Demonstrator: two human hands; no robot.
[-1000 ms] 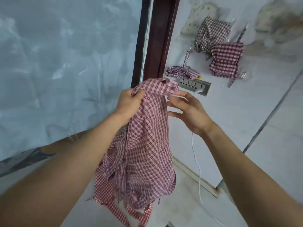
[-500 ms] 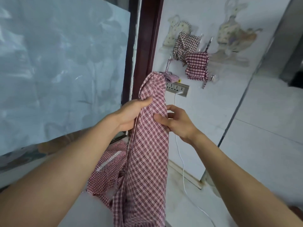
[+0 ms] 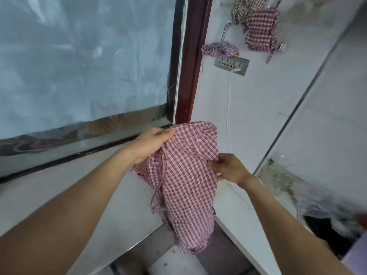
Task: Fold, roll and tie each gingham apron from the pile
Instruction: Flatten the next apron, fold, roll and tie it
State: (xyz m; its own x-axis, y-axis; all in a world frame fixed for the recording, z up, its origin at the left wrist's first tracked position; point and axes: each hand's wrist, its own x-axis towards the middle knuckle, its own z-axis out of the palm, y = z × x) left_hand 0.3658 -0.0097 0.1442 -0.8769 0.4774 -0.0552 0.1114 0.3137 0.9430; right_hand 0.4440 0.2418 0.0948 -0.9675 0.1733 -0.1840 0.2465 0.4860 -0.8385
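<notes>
One red-checked apron [image 3: 186, 187] hangs between two hands at the centre, over a white ledge [image 3: 119, 195]. The left hand [image 3: 151, 144] grips its top edge at 11 o'clock; the right hand [image 3: 228, 169] pinches its side at 3 o'clock. Toward 1 o'clock lie one tied bundle [image 3: 219, 49], two more checked aprons [image 3: 261, 32] and one socket strip [image 3: 231, 65].

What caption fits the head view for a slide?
Both hands, left hand and right hand, grip a red gingham apron above the white counter.
</notes>
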